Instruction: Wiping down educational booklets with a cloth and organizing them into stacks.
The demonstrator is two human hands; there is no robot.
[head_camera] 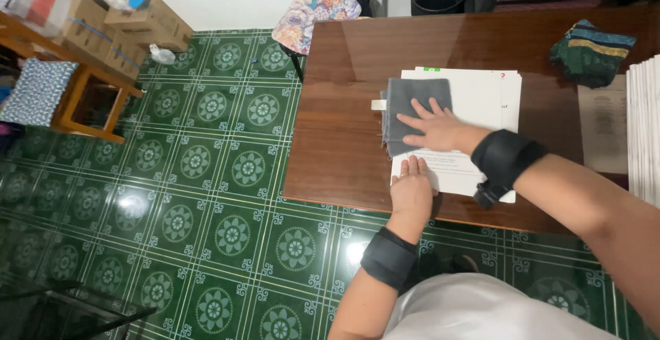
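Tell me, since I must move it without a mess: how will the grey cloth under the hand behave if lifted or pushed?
The grey cloth is probably floppy: it lies flat in soft folds and would likely droop when lifted. It looks thin, so likely light. Resting on smooth white papers atop a glossy table, it may slide and drag sheets when pushed; the right hand presses it flat, the left hand the papers' edge.

1. A table [344, 168] filled the frame's right half.
2. Papers [481, 96] lay at centre, a folded cloth [412, 103] on their left part.
3. A bundled cloth [590, 51] sat upper right.
4. Boxes [130, 30] stood upper left.
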